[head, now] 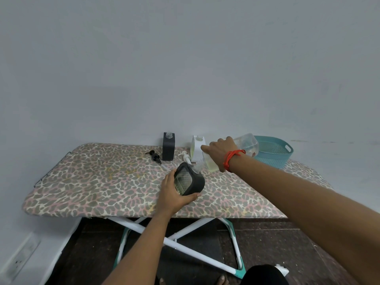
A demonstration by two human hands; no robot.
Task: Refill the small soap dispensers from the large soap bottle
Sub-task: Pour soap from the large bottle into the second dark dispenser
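The left hand [173, 194] curls around a tilted black dispenser [194, 183]. The right hand [220, 151] grips the big clear bottle [246, 144], tipped, its neck meeting the dispenser's mouth between both hands.

large clear bottle [247, 144] tipped, neck at tilted dark dispenser [190, 181] mouth; black dispenser [169, 148], white dispenser [197, 149] upright, open-necked, 12 o'clock

It looks like a room in a home: a leopard-print ironing board [102, 182] stands against a plain wall [185, 58], a teal plastic basket [273, 157] on it, a wall socket [20, 259] low down.
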